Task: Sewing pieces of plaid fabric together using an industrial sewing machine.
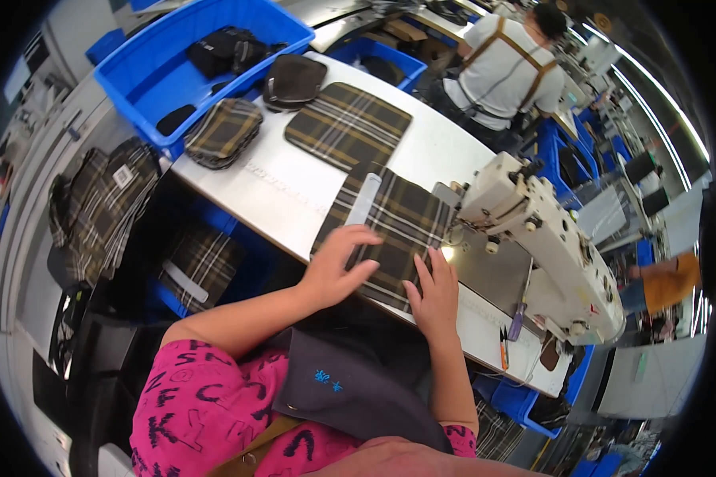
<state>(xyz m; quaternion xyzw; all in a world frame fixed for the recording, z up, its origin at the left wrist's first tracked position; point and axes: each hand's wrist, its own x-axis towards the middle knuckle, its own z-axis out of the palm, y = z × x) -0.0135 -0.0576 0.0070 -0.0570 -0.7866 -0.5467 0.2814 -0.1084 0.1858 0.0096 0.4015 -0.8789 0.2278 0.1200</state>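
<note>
Both the left hand and right hand spread, unclenched, over the plaid fabric panel, at twelve o'clock from the pink-shirted operator; the sewing machine stands at two. Light, even fingertip pressure seems best, keeping the pale strip straight.

Room is brightly lit; cool white light is given by ceiling tubes, burned out to plain white at upper right. Small warm glow is cast beside sewing machine. White table is brightly lit; deep shadow is seen below its front edge, detail lost there. Plaid cloth is rendered fairly crisp. Orange-clad person is left soft. Straight lines are bent toward rim; corners are swallowed by black vignette.
</note>
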